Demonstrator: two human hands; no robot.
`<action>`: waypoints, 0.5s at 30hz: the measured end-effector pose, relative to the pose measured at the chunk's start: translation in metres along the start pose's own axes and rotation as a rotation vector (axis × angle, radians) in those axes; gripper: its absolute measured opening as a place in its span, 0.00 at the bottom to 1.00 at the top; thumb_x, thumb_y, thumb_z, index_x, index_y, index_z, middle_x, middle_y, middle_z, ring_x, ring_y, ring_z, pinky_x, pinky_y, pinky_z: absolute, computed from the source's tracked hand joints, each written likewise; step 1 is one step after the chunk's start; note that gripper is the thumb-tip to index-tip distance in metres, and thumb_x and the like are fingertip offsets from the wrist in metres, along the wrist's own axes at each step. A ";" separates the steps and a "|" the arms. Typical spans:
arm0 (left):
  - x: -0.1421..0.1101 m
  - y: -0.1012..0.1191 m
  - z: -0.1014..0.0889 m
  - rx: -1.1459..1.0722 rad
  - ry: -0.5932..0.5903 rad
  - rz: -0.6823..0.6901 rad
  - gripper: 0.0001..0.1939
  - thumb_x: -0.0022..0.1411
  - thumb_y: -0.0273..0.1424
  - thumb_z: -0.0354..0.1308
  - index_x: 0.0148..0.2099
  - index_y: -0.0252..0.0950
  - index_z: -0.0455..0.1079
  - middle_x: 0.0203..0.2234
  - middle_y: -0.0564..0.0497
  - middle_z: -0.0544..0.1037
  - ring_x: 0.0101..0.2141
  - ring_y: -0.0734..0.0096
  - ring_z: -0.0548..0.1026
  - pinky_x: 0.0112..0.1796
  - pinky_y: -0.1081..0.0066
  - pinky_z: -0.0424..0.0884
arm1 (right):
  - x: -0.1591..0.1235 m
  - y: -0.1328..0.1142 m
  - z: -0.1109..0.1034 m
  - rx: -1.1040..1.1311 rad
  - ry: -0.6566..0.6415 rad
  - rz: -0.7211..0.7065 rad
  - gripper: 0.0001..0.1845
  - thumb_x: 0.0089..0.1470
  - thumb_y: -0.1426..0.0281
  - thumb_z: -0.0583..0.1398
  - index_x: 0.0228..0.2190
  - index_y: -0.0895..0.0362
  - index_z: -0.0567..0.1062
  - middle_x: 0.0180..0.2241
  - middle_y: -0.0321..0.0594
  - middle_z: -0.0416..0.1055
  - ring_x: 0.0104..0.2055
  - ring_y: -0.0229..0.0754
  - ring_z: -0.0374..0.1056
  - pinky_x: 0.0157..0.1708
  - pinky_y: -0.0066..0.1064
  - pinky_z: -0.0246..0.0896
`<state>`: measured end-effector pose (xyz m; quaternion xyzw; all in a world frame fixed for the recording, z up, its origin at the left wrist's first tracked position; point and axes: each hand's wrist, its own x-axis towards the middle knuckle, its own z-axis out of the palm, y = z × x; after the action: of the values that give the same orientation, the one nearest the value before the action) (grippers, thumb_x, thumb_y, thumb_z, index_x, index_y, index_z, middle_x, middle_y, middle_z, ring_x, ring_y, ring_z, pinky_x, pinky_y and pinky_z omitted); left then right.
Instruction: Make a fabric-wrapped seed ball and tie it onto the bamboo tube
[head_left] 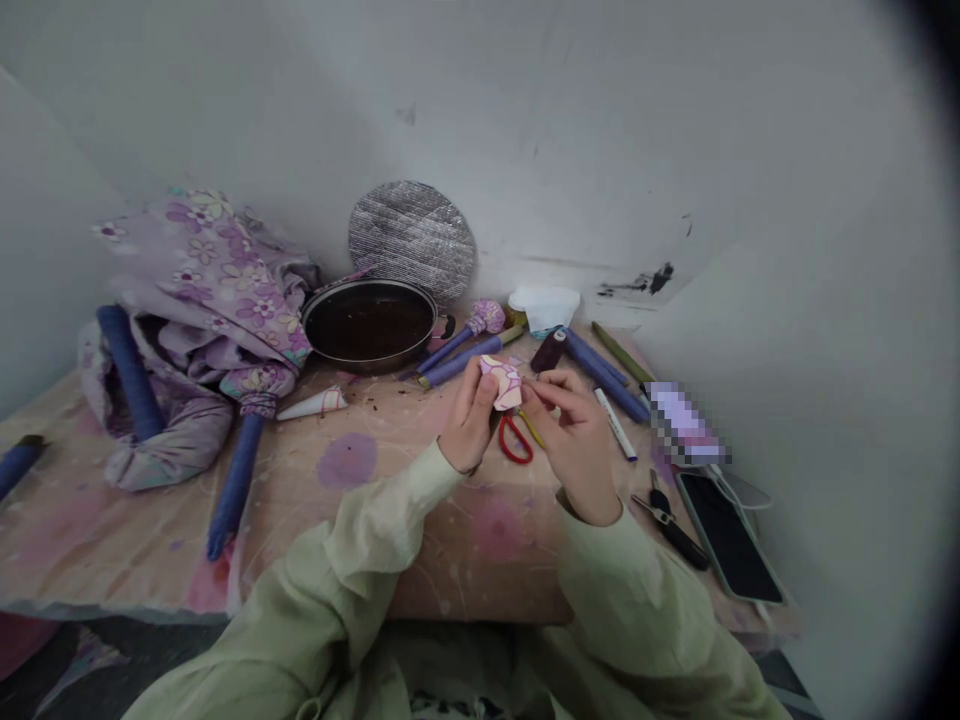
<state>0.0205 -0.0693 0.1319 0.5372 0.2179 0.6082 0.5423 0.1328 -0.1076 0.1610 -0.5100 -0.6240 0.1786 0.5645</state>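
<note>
My left hand is closed on a small piece of floral cloth, white and pink with purple lines, held above the table's middle. Close against its right side, the thumb and fingers of my right hand are pinched together; whatever sits between them is too small to make out. Just below the cloth lie scissors with a red handle and a yellow one. To the right of my right hand rests a white marker with a dark tip.
A dark pan stands at the back, before a silver foil disc. Purple floral fabric and blue-wrapped sticks fill the left. Rightward are a thread spool, small snips, a phone and a blurred-out screen.
</note>
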 end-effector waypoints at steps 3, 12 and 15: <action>0.001 -0.001 0.000 -0.052 -0.031 0.016 0.19 0.63 0.47 0.47 0.43 0.36 0.65 0.36 0.49 0.68 0.32 0.75 0.66 0.34 0.74 0.65 | 0.010 0.000 -0.009 0.007 0.018 -0.047 0.09 0.51 0.66 0.61 0.36 0.52 0.79 0.36 0.39 0.68 0.38 0.39 0.66 0.40 0.35 0.62; 0.005 -0.005 0.000 -0.198 0.001 -0.098 0.26 0.49 0.53 0.58 0.36 0.34 0.70 0.27 0.51 0.73 0.32 0.70 0.73 0.34 0.72 0.69 | 0.058 -0.012 -0.010 0.151 -0.539 -0.349 0.07 0.52 0.66 0.61 0.34 0.52 0.77 0.38 0.39 0.71 0.44 0.42 0.66 0.47 0.39 0.61; 0.006 -0.005 -0.003 -0.220 -0.011 -0.129 0.29 0.45 0.55 0.60 0.35 0.33 0.71 0.28 0.49 0.75 0.34 0.68 0.74 0.35 0.72 0.70 | 0.055 -0.008 0.001 0.168 -0.540 -0.327 0.06 0.52 0.65 0.61 0.30 0.53 0.76 0.34 0.38 0.72 0.40 0.41 0.66 0.44 0.38 0.61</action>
<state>0.0211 -0.0613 0.1292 0.4627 0.1808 0.5893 0.6371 0.1370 -0.0645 0.1959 -0.2888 -0.8079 0.2653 0.4398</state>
